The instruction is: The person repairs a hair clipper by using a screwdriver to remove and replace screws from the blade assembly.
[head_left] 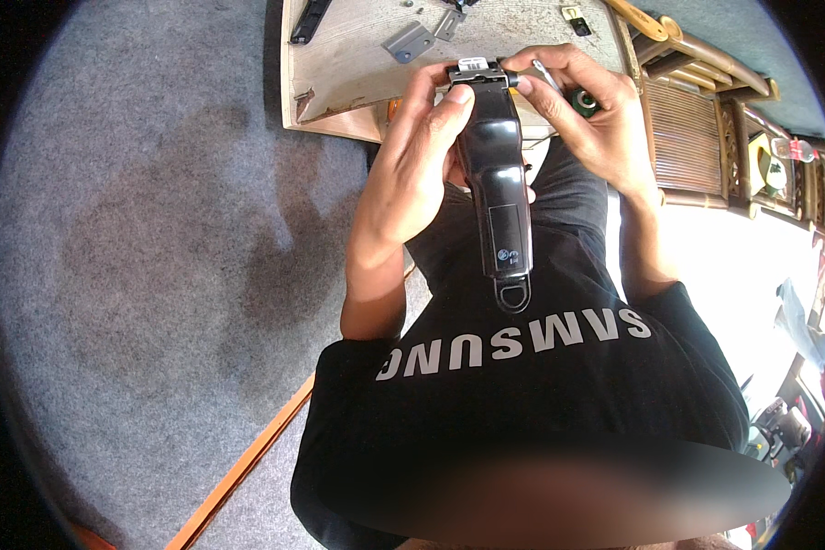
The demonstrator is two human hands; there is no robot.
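A black hair clipper [495,174] hangs in front of my torso, its metal blade head away from me and its loop end toward me. My left hand [419,147] is closed around the head end, thumb on the front near the blade. My right hand [591,115] has its thumb and index finger at the right side of the blade head, touching the clipper. Tucked in that hand is a slim tool with a pale shaft and dark green end, apparently a screwdriver [585,103]. Its tip and much of its handle are hidden by the fingers.
Beyond my hands a worn wooden table [348,78] bears a metal blade plate [408,42], a smaller metal piece [449,25], a long black part [311,20] and a small white-and-black part [577,20]. A bamboo bench [692,137] stands to the right, grey carpet [156,229] to the left.
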